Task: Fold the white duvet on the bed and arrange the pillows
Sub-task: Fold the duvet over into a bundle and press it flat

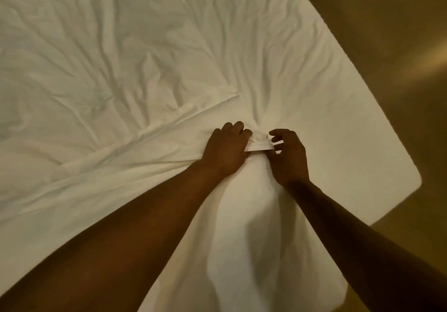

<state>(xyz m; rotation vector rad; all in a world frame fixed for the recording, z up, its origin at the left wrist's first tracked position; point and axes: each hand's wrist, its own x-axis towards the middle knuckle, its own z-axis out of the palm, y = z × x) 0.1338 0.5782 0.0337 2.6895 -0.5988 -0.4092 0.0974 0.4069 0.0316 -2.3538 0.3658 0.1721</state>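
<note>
I see left hand (226, 148) gripping bunched duvet edge (258, 145) at frame centre; right hand (289, 157) just beside, fingers loosely curled, touching edge. Duvet (121, 69) spreads toward upper left across bed (375, 147).

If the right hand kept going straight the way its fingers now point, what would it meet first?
Most likely the bunched fold of the white duvet that the left hand grips, then that hand itself. The right hand points left toward them, fingers loosely curled; depth is unclear.
</note>
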